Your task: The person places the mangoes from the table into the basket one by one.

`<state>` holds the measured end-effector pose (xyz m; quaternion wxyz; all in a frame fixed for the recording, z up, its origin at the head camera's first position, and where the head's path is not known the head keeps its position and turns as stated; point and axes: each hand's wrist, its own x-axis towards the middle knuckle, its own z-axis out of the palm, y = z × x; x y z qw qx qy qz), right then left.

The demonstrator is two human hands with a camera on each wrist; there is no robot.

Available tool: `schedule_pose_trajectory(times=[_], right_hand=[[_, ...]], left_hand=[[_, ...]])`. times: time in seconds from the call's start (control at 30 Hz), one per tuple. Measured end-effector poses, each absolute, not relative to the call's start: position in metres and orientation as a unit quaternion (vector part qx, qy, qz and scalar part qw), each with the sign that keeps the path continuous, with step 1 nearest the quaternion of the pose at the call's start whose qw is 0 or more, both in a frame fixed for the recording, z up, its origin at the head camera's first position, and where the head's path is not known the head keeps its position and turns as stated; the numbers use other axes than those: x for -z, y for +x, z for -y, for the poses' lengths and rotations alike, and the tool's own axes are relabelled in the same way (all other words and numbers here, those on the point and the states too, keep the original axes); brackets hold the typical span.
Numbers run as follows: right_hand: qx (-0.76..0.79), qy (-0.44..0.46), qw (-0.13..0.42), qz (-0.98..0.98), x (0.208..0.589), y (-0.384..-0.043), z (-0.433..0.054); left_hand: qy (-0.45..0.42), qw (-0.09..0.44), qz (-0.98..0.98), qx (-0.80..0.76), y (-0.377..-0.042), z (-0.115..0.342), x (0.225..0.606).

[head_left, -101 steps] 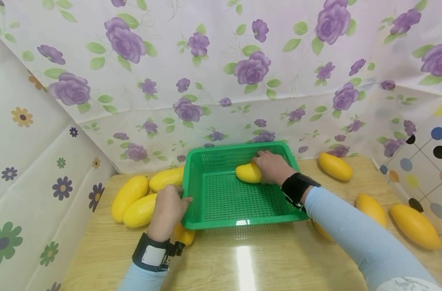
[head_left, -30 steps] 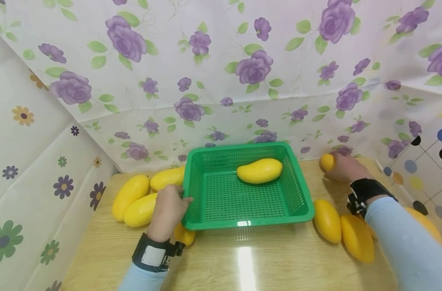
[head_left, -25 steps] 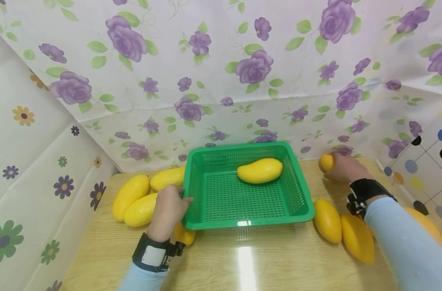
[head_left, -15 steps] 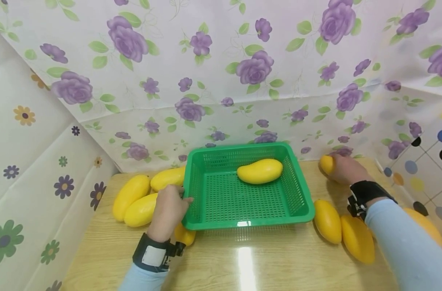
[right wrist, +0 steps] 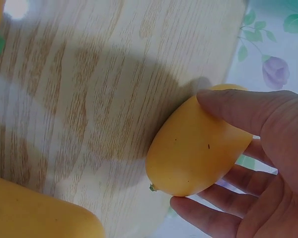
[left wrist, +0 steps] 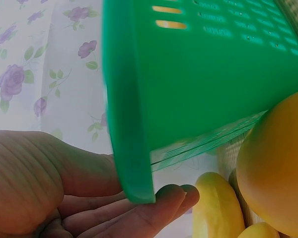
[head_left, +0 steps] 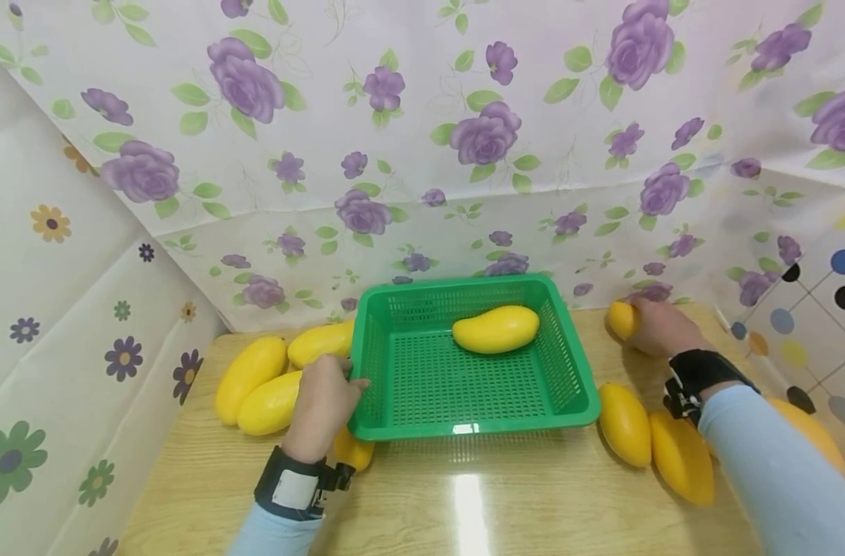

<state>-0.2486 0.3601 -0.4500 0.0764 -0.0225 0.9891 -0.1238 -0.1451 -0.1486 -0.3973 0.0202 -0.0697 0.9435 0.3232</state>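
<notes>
Basket (head_left: 422,428): green, on the wooden table (head_left: 402,510); one mango (head_left: 496,330) lies inside, toward its far side.
Left hand (head_left: 323,398): thumb and fingers pinch the basket's left rim.
Right hand (head_left: 662,328): thumb and fingers bend round another mango (right wrist: 193,148) — near the table's far edge.
Other mangoes (head_left: 626,425): on both sides of the basket.

Person, light-blue long sleeves, black wrist straps, bare hands.
Left sleeve (head_left: 275,531) plain pale blue, ends at the strap; left strap (head_left: 283,461) wide, black, with a whitish rectangular patch (head_left: 296,489) on top and a small black module (head_left: 341,476) jutting from its inner side. Right sleeve (head_left: 763,455) same blue, slight creases; right strap (head_left: 709,372) black, dark module (head_left: 681,398) on inner side, small light metallic-looking bits. Left hand (head_left: 323,401), right hand (head_left: 667,328): bare.
</notes>
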Motion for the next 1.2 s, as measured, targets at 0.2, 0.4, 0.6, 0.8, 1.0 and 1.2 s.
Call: schedule_pose_trajectory(times=[0.2, 0.4, 0.6, 0.8, 1.0, 1.2], right_hand=[[0.133, -0.017, 0.080, -0.988, 0.445, -0.246, -0.354], [0.129, -0.035, 0.056, -0.989, 0.441, -0.248, -0.349], [0.134, -0.065, 0.014, -0.989, 0.425, -0.251, -0.335], [0.126, -0.094, -0.014, -0.987, 0.398, -0.246, -0.309], [0.118, -0.130, -0.052, -0.983, 0.371, -0.236, -0.275], [0.109, -0.175, -0.077, -0.976, 0.357, -0.226, -0.242]], left_hand=[[-0.068, 0.020, -0.942, -0.328, -0.145, 0.147, 0.398], [-0.068, 0.025, -0.943, -0.326, -0.146, 0.147, 0.398], [-0.066, 0.026, -0.948, -0.309, -0.148, 0.148, 0.395], [-0.068, 0.020, -0.952, -0.297, -0.151, 0.147, 0.389], [-0.078, 0.038, -0.961, -0.262, -0.157, 0.148, 0.382], [-0.078, 0.058, -0.960, -0.261, -0.164, 0.153, 0.380]])
